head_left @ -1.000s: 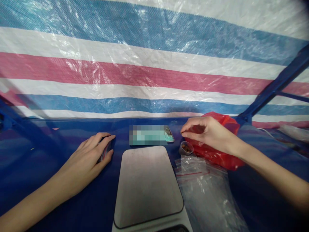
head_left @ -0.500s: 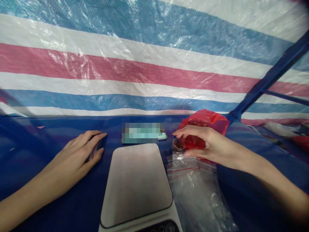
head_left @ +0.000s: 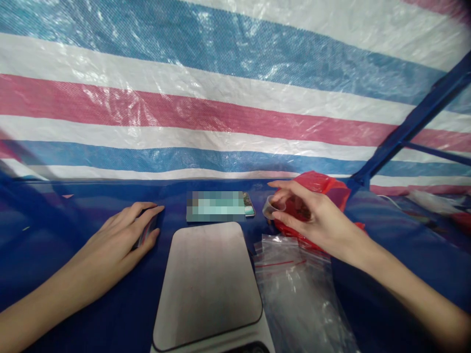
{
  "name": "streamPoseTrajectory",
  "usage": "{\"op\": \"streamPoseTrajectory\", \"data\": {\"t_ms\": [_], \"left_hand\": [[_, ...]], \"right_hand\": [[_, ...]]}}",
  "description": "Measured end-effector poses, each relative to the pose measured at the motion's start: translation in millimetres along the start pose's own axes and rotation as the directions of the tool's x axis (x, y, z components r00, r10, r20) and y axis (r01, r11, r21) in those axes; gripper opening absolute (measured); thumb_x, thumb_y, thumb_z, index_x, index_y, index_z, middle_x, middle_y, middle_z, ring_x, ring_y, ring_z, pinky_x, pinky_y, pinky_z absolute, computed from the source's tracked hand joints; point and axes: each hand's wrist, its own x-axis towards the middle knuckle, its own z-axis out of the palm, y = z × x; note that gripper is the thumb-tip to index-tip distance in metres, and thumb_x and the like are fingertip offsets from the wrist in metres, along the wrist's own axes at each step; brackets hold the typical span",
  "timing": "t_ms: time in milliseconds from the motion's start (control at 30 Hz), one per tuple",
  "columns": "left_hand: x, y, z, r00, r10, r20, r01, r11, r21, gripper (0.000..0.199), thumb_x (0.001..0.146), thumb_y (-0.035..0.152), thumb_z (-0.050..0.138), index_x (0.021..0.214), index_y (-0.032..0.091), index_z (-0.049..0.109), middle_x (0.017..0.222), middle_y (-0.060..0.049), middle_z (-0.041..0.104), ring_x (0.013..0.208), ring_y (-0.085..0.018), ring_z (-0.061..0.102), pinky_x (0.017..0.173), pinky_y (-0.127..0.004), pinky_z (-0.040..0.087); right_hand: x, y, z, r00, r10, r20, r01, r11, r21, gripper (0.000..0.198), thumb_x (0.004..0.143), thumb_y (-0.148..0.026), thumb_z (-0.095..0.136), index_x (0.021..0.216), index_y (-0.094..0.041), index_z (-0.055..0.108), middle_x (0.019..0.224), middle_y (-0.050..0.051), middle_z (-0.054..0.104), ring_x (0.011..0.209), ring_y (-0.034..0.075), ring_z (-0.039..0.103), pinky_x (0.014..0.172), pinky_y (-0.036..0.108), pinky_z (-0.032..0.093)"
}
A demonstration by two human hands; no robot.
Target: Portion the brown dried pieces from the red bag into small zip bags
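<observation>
My right hand point(head_left: 303, 211) pinches a small translucent cup point(head_left: 270, 208) between thumb and fingers. The cup appears tilted; its contents are hard to see now. Right behind that hand lies a red plastic bag point(head_left: 331, 189), partly covered by it. My left hand point(head_left: 128, 228) lies loosely on the blue table with thumb and fingers apart, over a small glossy item point(head_left: 147, 232) mostly hidden beneath the palm. Between my hands sits a digital scale point(head_left: 211, 284) with a bare metal plate. Clear zip bags point(head_left: 301, 289) lie along its right side.
Behind the scale a phone point(head_left: 247, 204) lies on the blue table point(head_left: 99, 314), most of its screen pixelated. A striped plastic sheet point(head_left: 206, 117) rises at the back. A blue metal frame post point(head_left: 401, 127) slants up on the right.
My right hand has shifted slightly, and its fingers have closed on the small cup, which is now tilted. My left hand stays in place on the table.
</observation>
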Motion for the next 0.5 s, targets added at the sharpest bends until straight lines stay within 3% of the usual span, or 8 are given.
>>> {"op": "streamPoseTrajectory", "data": {"t_ms": [100,300,400,500], "left_hand": [[-0.6,0.7,0.2,1.0,0.003,-0.006,-0.003,1.0,0.008,0.055,0.105,0.06,0.041,0.148,0.029,0.056,0.145,-0.008,0.062,0.131,-0.031,0.062,0.109,-0.045,0.05],[-0.7,3.8,-0.5,1.0,0.005,-0.013,-0.005,1.0,0.018,0.052,0.106,0.055,0.042,0.149,0.028,0.055,0.147,-0.008,0.06,0.132,-0.029,0.061,0.112,-0.044,0.048],[-0.5,4.8,-1.1,1.0,0.008,-0.01,-0.008,1.0,0.017,0.051,0.106,0.054,0.043,0.148,0.028,0.055,0.147,-0.008,0.06,0.132,-0.029,0.061,0.112,-0.044,0.048],[-1.1,4.9,-1.0,1.0,0.008,-0.008,-0.008,1.0,0.022,0.051,0.107,0.054,0.042,0.148,0.028,0.054,0.147,-0.009,0.06,0.132,-0.029,0.06,0.111,-0.045,0.048]], "right_hand": [[-2.0,-4.4,9.1,0.997,0.005,0.079,-0.001,0.999,-0.046,0.049,0.098,-0.035,0.073,0.145,-0.029,0.06,0.116,0.006,0.08,0.106,0.025,0.077,0.103,0.043,0.06],[-4.3,5.0,14.2,0.981,-0.006,0.195,0.018,0.998,-0.06,0.06,0.097,-0.033,0.076,0.153,-0.032,0.054,0.126,0.005,0.078,0.113,0.025,0.076,0.1,0.04,0.06],[-3.6,12.6,7.1,0.983,-0.071,0.171,0.101,0.98,-0.171,0.038,0.103,-0.026,0.066,0.141,-0.028,0.065,0.132,0.009,0.076,0.123,0.028,0.071,0.107,0.046,0.056],[-2.8,14.0,4.9,0.966,-0.089,0.244,0.152,0.957,-0.249,0.021,0.103,-0.021,0.064,0.12,-0.024,0.077,0.119,0.01,0.078,0.112,0.029,0.072,0.101,0.047,0.057]]}}
